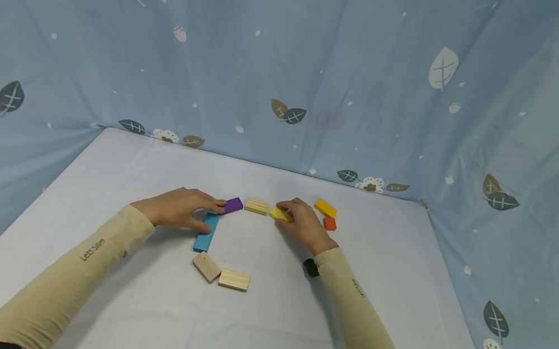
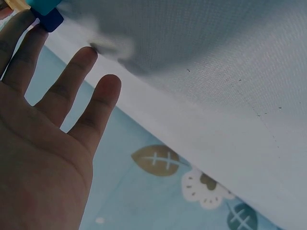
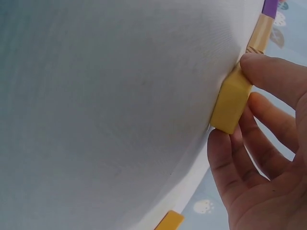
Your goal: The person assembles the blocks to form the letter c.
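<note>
My right hand (image 1: 305,226) pinches a yellow wooden block (image 1: 279,214) lying on the white cloth. In the right wrist view, thumb and fingertips sit at both ends and along one side of the yellow block (image 3: 231,104). A pale wooden block (image 1: 257,206) with stripes stands just left of it, and a purple block (image 1: 232,206) follows. My left hand (image 1: 180,208) spreads over the left side, fingertips at the purple block and thumb by the upper end of a blue block (image 1: 204,239). The left wrist view shows its fingers extended, some touching the blocks.
Two plain wooden blocks, one slanted (image 1: 206,267) and one level (image 1: 234,280), lie below the blue block. An orange-yellow block (image 1: 325,207) and a small red block (image 1: 330,224) lie right of my right hand. A black object (image 1: 310,267) is beside the right sleeve.
</note>
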`<state>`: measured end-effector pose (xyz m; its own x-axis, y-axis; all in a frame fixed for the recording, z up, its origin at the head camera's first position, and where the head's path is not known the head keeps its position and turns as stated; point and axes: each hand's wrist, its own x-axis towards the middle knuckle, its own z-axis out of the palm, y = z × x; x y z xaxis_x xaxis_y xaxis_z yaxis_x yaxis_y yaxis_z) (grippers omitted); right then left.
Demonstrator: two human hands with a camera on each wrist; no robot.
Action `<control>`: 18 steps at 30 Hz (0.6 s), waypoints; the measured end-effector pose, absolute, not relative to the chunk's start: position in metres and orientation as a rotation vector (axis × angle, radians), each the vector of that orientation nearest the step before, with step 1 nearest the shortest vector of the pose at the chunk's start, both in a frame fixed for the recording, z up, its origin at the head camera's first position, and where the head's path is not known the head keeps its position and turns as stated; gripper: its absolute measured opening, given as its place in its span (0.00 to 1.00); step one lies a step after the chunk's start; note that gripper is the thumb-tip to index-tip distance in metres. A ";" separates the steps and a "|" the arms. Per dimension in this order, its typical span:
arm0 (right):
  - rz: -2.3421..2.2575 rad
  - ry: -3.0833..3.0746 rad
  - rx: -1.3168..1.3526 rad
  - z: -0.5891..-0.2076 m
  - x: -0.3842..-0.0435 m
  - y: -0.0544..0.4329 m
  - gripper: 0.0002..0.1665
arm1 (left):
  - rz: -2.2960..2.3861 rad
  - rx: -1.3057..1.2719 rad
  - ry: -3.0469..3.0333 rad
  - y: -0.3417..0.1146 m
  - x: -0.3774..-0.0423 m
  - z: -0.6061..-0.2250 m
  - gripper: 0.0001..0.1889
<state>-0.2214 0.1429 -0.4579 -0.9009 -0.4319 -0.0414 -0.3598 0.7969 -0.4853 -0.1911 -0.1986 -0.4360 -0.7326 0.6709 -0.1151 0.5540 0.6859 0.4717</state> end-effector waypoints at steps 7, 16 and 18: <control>-0.712 2.832 -0.612 -0.459 -0.220 0.142 0.25 | 0.598 0.979 2.614 -0.197 -0.189 -0.433 0.31; -0.703 2.843 -0.635 -0.458 -0.218 0.142 0.26 | 0.593 0.980 2.619 -0.197 -0.189 -0.432 0.32; -0.712 2.844 -0.631 -0.457 -0.217 0.143 0.27 | 0.594 0.983 2.619 -0.197 -0.189 -0.432 0.32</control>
<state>-0.2168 0.1431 -0.4575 -0.9016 -0.4310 -0.0354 -0.3636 0.7998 -0.4777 -0.1889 -0.1972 -0.4315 -0.7292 0.6747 -0.1147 0.5593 0.6841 0.4683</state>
